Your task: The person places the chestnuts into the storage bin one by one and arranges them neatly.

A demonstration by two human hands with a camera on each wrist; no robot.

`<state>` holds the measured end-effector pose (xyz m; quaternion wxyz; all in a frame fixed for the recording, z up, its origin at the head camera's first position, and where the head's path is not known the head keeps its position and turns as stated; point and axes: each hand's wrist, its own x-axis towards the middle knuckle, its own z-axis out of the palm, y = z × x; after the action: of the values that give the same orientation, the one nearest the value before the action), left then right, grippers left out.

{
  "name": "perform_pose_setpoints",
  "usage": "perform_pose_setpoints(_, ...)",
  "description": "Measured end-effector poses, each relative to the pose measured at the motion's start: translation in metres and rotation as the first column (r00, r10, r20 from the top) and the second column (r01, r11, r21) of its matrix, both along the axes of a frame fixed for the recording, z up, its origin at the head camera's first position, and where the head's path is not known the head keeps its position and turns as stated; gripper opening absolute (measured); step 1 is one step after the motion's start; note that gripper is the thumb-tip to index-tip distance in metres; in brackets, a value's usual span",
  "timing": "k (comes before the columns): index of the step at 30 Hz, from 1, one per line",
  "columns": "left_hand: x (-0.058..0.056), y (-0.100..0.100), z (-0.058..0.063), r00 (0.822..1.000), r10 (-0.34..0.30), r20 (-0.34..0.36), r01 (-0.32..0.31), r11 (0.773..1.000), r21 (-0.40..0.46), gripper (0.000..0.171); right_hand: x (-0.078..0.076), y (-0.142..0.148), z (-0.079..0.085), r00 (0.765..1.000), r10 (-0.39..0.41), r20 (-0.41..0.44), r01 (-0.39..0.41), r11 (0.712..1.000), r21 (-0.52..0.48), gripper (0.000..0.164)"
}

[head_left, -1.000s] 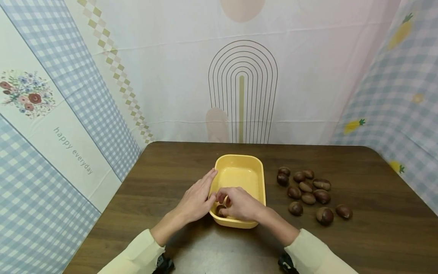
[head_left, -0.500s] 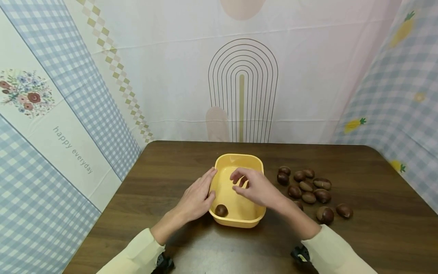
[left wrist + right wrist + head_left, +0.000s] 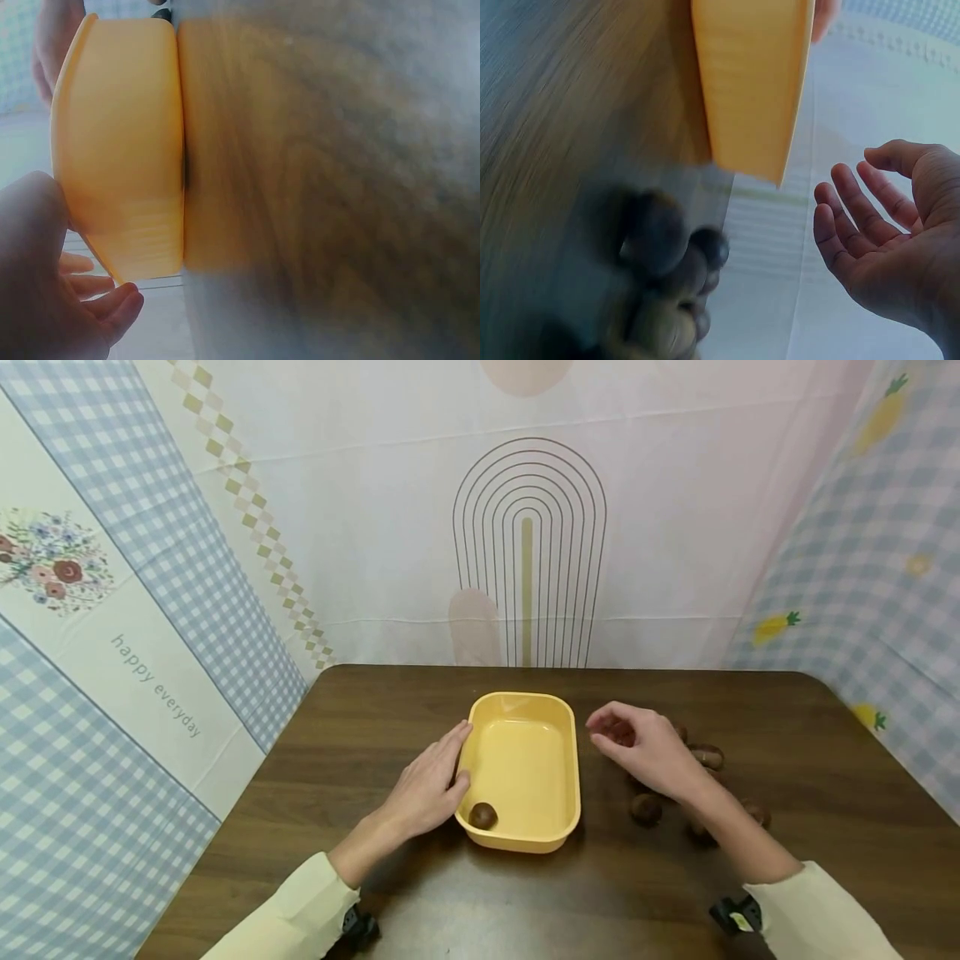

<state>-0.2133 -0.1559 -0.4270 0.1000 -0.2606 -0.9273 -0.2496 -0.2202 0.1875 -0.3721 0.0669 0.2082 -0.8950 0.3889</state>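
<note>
Right hand (image 3: 647,750): we are seeing it released, its fingers bending loosely and holding nothing.
Left hand (image 3: 429,787): it is resting without grasp, touching the left rim of one yellow tray (image 3: 528,768).
Inside chestnut (image 3: 483,816): one is lying in the tray's near left corner.
Loose chestnuts (image 3: 647,810): at least five are showing on one table (image 3: 480,902); the right arm is hiding the full count from us.
Change: the right hand is leaving the tray, now hanging rightward, near the loose chestnuts.

glare on table (image 3: 480,906), hazy wrist views
</note>
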Motion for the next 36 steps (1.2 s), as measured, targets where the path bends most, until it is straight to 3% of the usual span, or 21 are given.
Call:
perform_pose_setpoints(5,0.0,0.0,0.0,1.0,0.001,0.001,-0.001,1.0,-0.002,0.066,0.006,0.023,-0.007,0.999,-0.039,0.008,0.038,0.998,0.045,0.013)
perform_pose_setpoints(15,0.0,0.001,0.0,1.0,-0.001,0.007,0.001,1.0,0.002,0.067,0.023,0.051,-0.03,0.997,-0.003,0.074,-0.002,0.997,0.075,0.016)
perform_pose_setpoints(22,-0.001,0.001,-0.001,1.0,0.007,0.007,-0.007,1.0,0.009,0.067,0.029,0.057,-0.042,0.993,0.034,0.117,-0.044,0.995,0.088,0.021)
perform_pose_setpoints(28,-0.001,0.001,-0.001,0.999,0.011,0.036,-0.012,1.0,0.004,0.067,0.036,0.055,-0.048,0.995,0.035,0.09,-0.044,0.994,0.104,0.025)
perform_pose_setpoints(36,-0.001,0.0,-0.003,1.0,0.006,0.001,-0.006,1.0,0.011,0.066,0.04,0.053,-0.052,0.998,0.027,0.055,-0.034,0.991,0.128,0.027)
